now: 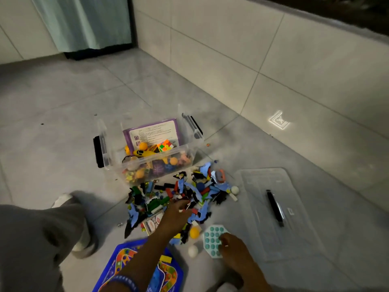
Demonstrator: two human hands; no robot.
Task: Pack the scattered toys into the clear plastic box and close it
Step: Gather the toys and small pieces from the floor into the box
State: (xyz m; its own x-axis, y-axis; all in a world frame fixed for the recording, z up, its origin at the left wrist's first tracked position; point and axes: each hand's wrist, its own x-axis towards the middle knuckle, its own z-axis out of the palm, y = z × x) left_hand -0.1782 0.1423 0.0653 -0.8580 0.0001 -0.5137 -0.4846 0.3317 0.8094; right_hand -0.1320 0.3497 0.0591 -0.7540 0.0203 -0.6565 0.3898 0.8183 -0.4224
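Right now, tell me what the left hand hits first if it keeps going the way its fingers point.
Probably the toy pile itself: the left hand already reaches into it, fingers aimed up-right. Beyond lies the clear box; depth is uncertain.

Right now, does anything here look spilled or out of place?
Yes. A pile of small toy pieces lies spilled on the floor in front of the clear box, whose lid lies apart, right of the pile.

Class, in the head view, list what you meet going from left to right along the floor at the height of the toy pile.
Grey trouser leg → toy pile → white ball → clear lid with a black handle on it.
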